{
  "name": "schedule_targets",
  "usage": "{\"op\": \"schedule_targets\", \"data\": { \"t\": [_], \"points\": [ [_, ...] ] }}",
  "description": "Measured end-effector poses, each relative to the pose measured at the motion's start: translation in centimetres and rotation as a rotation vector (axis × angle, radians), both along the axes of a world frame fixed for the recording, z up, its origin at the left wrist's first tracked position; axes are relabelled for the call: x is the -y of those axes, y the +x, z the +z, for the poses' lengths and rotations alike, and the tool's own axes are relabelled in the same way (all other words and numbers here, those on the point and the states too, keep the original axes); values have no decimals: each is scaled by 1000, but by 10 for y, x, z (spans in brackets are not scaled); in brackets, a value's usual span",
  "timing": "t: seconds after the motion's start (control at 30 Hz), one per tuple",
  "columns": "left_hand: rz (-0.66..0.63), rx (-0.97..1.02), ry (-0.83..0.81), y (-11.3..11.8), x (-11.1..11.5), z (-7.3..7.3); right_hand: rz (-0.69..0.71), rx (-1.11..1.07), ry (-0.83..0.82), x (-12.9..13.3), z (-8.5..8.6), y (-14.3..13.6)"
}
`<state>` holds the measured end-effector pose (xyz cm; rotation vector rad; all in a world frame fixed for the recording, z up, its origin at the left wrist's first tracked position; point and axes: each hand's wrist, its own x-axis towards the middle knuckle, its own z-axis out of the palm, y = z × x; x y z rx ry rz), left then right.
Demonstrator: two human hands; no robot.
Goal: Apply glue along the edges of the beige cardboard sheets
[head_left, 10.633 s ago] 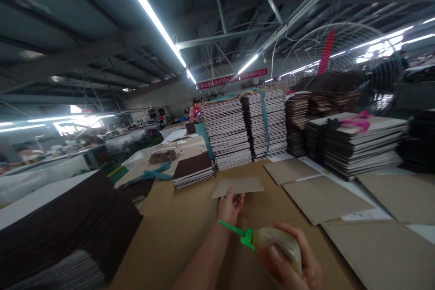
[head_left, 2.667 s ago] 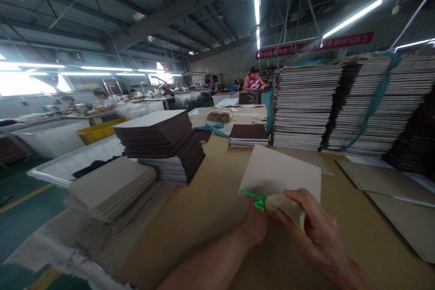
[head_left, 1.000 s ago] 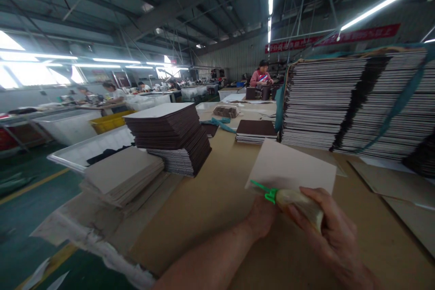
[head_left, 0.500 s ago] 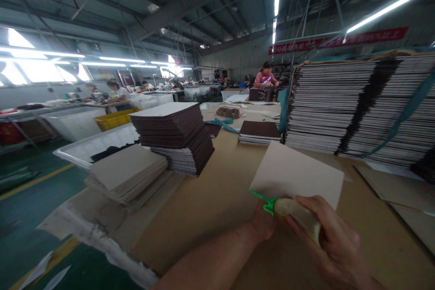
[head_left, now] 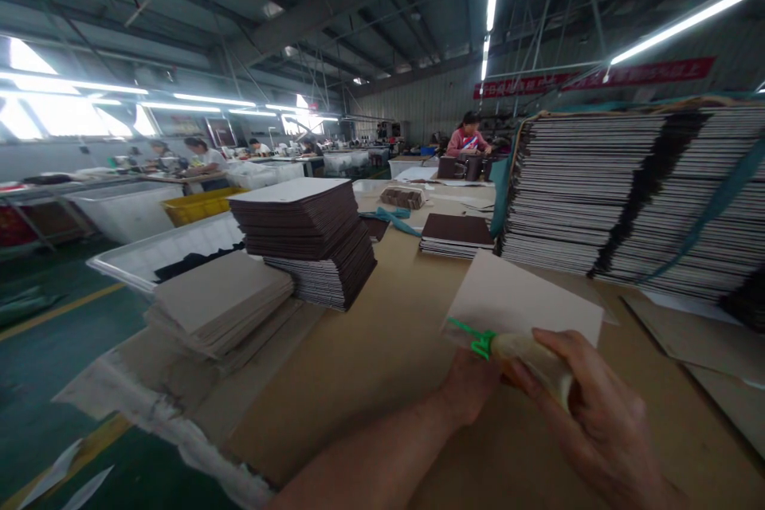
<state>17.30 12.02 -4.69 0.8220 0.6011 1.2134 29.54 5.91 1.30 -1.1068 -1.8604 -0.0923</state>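
Note:
My right hand (head_left: 603, 406) is wrapped round a pale yellowish squeeze bottle (head_left: 531, 358) that looks soft and translucent. Green string is tied round its narrow end, with a thin green tip (head_left: 469, 327) pointing left over the near edge of a light board (head_left: 526, 295). My left hand (head_left: 472, 386) is below that tip, close to the board's near edge. The bottle and my right hand hide most of its fingers, so its grip cannot be made out. The board lies at an angle on the brown tabletop (head_left: 352, 366).
To the left are a stack of beige boards (head_left: 221, 295) and a taller stack of dark brown boards (head_left: 299, 223). A low dark pile (head_left: 457, 231) lies beyond the light board. A tall strapped stack (head_left: 574, 191) walls off the right. Across the table sits a person (head_left: 469, 139).
Both hands and the bottle have shifted a little to the right, and the green tip has moved right and slightly up along the board's near edge. The board looks nearly unmoved.

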Motion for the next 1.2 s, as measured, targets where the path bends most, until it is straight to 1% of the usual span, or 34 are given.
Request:
{"op": "schedule_targets", "data": {
  "t": [0.07,0.13,0.2,0.3,0.43,0.57,0.7,0.73,0.83,0.9,1.0,1.13,1.2],
  "points": [
    [17,-31,6,1,1,2,0,17,3,-2,2,2],
    [-5,-57,19,2,0,1,-3,32,6,-4,5,5],
    [-48,-73,42,3,-1,-2,-57,37,38,-6,9,7],
    [-77,-78,74,3,-3,-5,-127,32,78,-6,14,8],
    [-94,-60,110,3,-3,-5,-57,54,73,-6,15,8],
    [-93,-49,118,2,-2,-5,-122,37,134,-7,15,8],
    [-113,-60,121,2,-2,-8,-29,43,38,-7,19,8],
    [-109,-57,122,2,-2,-8,-38,46,42,-7,20,8],
    [-72,-58,121,4,-2,-10,-130,41,105,-8,22,9],
    [-53,-66,123,4,-3,-11,-128,37,111,-10,22,9],
    [-72,-79,131,4,-4,-12,-88,44,84,-12,21,10],
    [-63,-109,117,5,-5,-12,-177,40,142,-13,23,12],
    [-63,-108,107,5,-5,-12,-164,42,129,-14,25,14]
  ]
}}
